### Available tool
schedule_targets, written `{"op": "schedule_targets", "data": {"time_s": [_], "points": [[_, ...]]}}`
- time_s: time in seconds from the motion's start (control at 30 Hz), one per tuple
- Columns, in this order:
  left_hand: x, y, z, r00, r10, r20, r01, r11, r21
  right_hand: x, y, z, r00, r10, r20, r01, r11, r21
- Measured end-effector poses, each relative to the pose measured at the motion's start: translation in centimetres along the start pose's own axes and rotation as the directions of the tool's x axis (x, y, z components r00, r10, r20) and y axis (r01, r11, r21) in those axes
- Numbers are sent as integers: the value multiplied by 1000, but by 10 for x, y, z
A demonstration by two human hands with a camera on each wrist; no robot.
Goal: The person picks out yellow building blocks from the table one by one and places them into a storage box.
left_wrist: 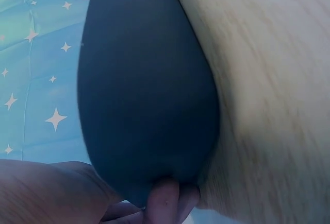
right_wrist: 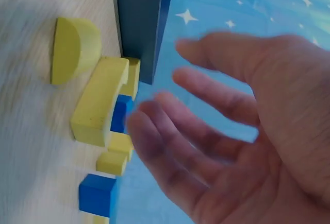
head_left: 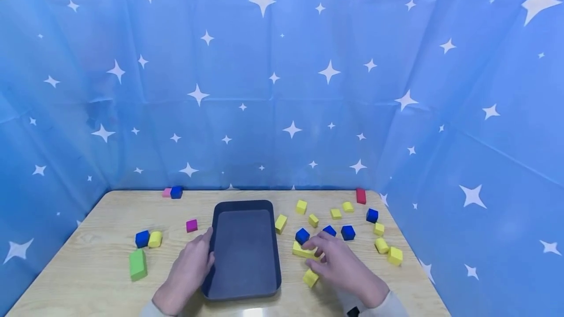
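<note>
Dark-grey tray [head_left: 244,253] pinched by the left hand [head_left: 189,263]; right hand [head_left: 337,260] loosely spread near yellow blocks [head_left: 301,250].

Tray [head_left: 244,253] lies between blocks [head_left: 138,264] on table [head_left: 88,283].

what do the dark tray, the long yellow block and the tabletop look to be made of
Dark tray: probably matte plastic, judging by its smooth, rounded corners; coated metal is possible. Long yellow block: perhaps painted wood or dense foam, evenly coloured, low sheen. Tabletop: wood or wood-look laminate, showing streaky grain.

Tray [head_left: 244,251], yellow blocks [head_left: 302,250] rightward, apparently a narrow gap between
</note>
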State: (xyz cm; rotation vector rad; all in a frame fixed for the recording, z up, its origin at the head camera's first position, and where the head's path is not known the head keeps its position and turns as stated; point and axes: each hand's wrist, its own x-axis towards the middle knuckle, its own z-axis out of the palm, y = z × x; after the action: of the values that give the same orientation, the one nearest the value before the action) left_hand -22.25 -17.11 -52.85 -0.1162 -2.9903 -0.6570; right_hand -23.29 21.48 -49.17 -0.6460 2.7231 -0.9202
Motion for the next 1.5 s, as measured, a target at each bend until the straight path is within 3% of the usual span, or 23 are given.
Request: {"op": "schedule_targets", "data": {"time_s": [0.13, 0.23, 0.43, 0.6, 0.93, 1.27, 1.5], "points": [[2, -2, -3, 1000, -2, 9, 2, 1000, 2, -1, 0, 0, 993, -51, 103, 49, 999, 21], [4, -1, -2, 1000, -8, 20, 8, 1000, -7, -3, -1, 0, 987, -76, 140, 80, 997, -23], [7, 3, -2, 998, -28, 58, 30, 999, -29, -2, -8, 2, 974, -5, 228, 27, 995, -95], [7, 1, -2, 998, -28, 60, 30, 999, -26, -2, -5, 10, 954, 1, 301, 11, 999, -39], [7, 1, 4, 999, -2, 33, 3, 1000, -31, 0, 5, 14, 951, -53, 304, 55, 998, 1], [5, 3, 0, 1000, 14, -3, -14, 999, -37, 7, 7, 13, 958, -89, 274, 130, 982, -134], [2, 4, 5, 1000, 9, -1, -9, 999, -32, 5, 3, 12, 959, -85, 271, 126, 982, -140]]}}
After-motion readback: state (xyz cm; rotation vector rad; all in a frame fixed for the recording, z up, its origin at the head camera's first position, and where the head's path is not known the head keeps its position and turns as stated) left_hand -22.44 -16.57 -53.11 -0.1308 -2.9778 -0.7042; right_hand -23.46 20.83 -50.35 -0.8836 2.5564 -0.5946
